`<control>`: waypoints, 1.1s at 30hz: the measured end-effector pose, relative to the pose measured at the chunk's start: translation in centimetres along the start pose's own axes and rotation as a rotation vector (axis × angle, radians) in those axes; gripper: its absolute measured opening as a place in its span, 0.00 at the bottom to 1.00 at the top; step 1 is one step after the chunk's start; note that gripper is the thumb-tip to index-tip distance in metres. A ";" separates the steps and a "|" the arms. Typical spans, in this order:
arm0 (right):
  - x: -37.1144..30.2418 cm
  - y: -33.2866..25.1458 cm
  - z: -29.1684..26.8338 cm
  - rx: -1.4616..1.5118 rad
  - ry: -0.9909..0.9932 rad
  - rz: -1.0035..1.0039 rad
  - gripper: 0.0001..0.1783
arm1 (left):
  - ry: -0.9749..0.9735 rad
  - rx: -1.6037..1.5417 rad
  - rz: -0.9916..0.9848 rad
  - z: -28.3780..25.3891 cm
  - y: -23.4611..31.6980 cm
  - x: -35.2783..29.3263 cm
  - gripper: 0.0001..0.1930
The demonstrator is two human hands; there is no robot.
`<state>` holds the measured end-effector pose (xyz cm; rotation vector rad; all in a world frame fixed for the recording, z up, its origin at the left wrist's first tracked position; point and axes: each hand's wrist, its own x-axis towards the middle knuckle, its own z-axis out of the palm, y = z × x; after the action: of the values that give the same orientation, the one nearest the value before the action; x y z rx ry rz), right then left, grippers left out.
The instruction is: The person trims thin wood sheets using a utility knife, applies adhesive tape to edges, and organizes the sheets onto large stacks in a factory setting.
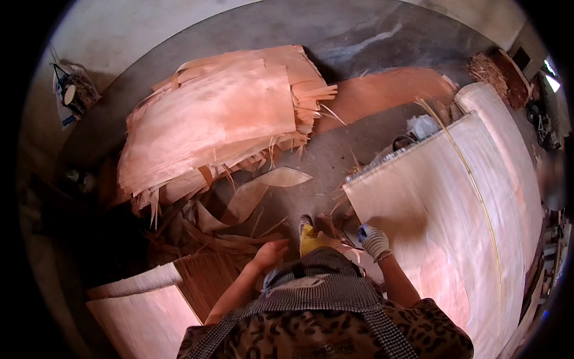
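My right hand (pixel 375 240), in a white knit glove, rests on the near corner of a large pale veneer sheet (pixel 454 215) lying on a tall stack to my right. The fingers press down on the sheet's edge. My bare left hand (pixel 270 253) hangs in front of my body with the fingers loosely curled, above torn veneer strips (pixel 221 239) on the floor, holding nothing that I can see. A yellow shoe tip (pixel 308 236) shows between the two hands.
A big heap of reddish veneer sheets (pixel 215 119) lies ahead on the concrete floor (pixel 323 155). More pale sheets (pixel 143 317) sit at lower left. A curled strip (pixel 263 188) lies mid-floor. Baskets (pixel 502 72) stand at far right, a bag (pixel 72 93) at upper left.
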<state>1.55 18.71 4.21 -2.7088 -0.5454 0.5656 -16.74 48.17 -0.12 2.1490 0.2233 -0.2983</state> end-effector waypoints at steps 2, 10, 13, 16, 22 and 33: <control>3.6 -0.2 0.0 -0.060 0.087 0.003 0.12 | 0.031 0.057 -0.024 -1.2 -2.1 2.8 0.16; 19.0 9.4 -9.1 0.166 0.250 0.371 0.13 | 0.020 0.148 -0.144 -11.7 1.4 14.6 0.17; 23.6 13.6 -11.3 0.228 0.199 0.507 0.10 | -0.009 0.229 -0.197 -13.6 2.2 19.3 0.17; 21.6 25.0 -6.8 0.169 0.652 0.274 0.33 | -0.296 0.244 0.091 -12.9 1.6 28.5 0.18; 23.8 12.8 -11.8 0.195 0.356 0.709 0.18 | -0.431 0.468 0.112 -19.0 2.1 41.7 0.17; 22.7 10.1 -10.8 0.190 0.442 0.875 0.17 | -0.764 0.648 0.763 -12.7 18.1 69.4 0.18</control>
<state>28.59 17.08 2.66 -2.6499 0.7957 0.1623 56.01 51.87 0.46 2.3546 -1.2413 -0.7698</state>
